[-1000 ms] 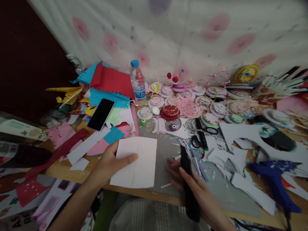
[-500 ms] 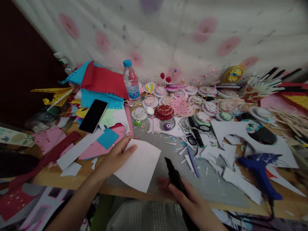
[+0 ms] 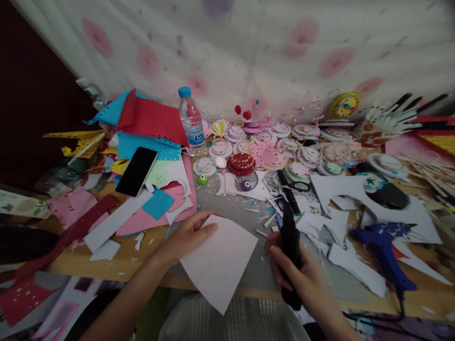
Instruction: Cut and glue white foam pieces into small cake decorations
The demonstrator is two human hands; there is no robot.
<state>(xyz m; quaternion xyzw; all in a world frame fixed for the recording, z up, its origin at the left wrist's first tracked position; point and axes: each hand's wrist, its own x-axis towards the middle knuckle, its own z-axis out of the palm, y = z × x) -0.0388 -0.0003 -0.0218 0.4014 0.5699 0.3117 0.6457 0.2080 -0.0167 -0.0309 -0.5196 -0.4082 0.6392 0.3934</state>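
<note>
A sheet of white paper (image 3: pixel 222 263) is pinched at its upper left edge by my left hand (image 3: pixel 195 237), thumb on top. Its lower corner sticks out past the table's front edge. My right hand (image 3: pixel 298 270) is wrapped round a black utility knife (image 3: pixel 290 251), held upright to the right of the sheet and apart from it. The knife's dark tip points away from me, over paper scraps. Beneath both lies a grey cutting mat (image 3: pixel 249 279).
A blue glue gun (image 3: pixel 386 251) with its cord lies at the right. White paper offcuts (image 3: pixel 355 272) and scissors (image 3: pixel 298 186) are near the knife. Behind stand decorated paper hats (image 3: pixel 241 164) and a water bottle (image 3: pixel 192 121). A phone (image 3: pixel 137 170) rests on coloured sheets at left.
My left hand has shifted right and slightly toward me with the paper, which has turned a little. The knife has moved right and now stands more upright.
</note>
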